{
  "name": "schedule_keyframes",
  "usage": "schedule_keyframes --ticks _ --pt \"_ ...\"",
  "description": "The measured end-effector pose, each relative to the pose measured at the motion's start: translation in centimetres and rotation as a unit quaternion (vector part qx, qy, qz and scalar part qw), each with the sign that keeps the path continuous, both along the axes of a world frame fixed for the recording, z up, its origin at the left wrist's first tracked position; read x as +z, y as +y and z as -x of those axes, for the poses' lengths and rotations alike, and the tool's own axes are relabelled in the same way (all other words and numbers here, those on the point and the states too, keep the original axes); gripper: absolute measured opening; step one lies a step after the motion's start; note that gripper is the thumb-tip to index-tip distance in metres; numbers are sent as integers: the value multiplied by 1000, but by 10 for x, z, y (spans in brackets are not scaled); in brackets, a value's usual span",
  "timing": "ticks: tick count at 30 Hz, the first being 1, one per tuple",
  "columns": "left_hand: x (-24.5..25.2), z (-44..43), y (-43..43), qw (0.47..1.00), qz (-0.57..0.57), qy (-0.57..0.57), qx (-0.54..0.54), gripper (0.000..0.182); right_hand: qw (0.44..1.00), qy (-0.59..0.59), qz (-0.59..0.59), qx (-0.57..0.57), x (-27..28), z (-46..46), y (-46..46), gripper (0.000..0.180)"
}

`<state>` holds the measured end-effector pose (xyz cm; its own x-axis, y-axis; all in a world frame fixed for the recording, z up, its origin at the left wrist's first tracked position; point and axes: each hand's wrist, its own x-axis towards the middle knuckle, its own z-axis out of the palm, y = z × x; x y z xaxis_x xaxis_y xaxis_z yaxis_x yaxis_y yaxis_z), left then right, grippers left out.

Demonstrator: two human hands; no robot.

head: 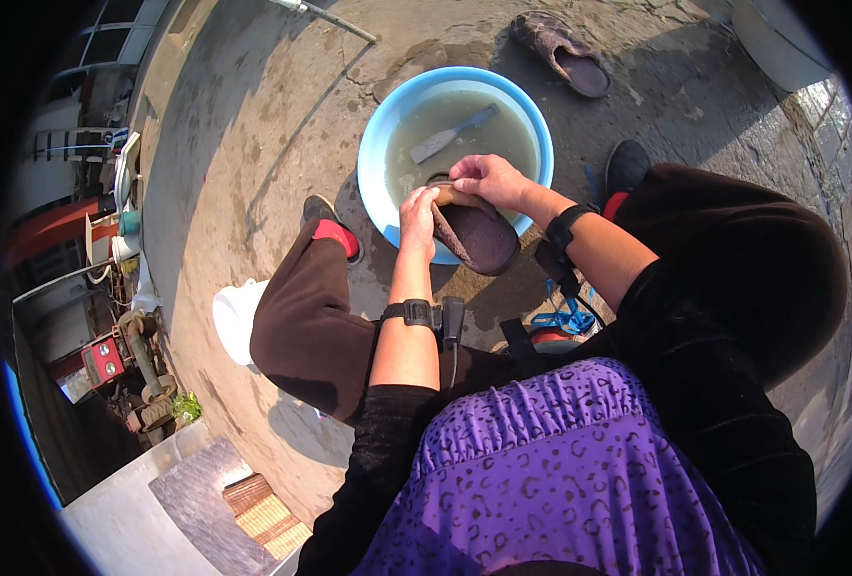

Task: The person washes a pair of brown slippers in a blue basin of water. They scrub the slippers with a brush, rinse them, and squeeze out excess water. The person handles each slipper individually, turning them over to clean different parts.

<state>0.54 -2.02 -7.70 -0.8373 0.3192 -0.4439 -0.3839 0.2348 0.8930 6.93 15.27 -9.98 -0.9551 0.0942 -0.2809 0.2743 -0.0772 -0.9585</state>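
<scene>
My left hand (417,219) grips the side of a wet brown slipper (487,241), its heel end pointing towards me. A tan band (459,196) shows across the slipper's upper; whether it is lining or a separate piece is unclear. My right hand (494,181) is at the upper, its thumb by the band and its fingers curled; I cannot tell whether it grips. The slipper is tilted over the near rim of a light blue plastic basin (372,180). In the basin's cloudy water lies a grey-blue scrubbing brush (451,135), its handle towards the upper right.
A matching slipper (566,56) rests on the concrete ground (253,144) beyond the basin. A white bucket (235,320) stands beside my left knee, and a large pale tub (778,43) at upper right. Blue string (566,317) lies between my legs. Machinery (138,360) lines the left.
</scene>
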Motion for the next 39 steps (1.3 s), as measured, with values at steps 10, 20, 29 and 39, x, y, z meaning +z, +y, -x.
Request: schedule_keyframes --ticks 10,20,29,39 --pt "23 1 9 997 7 33 62 14 946 166 -277 12 34 -3 -5 22" --pt "22 2 8 995 18 99 -2 17 949 129 -289 -11 35 6 -6 20" --pt "27 9 0 993 -6 107 52 24 995 -44 -1 -94 9 20 37 37" --pt "27 15 -1 992 19 101 74 20 998 44 41 -26 20 13 25 15"
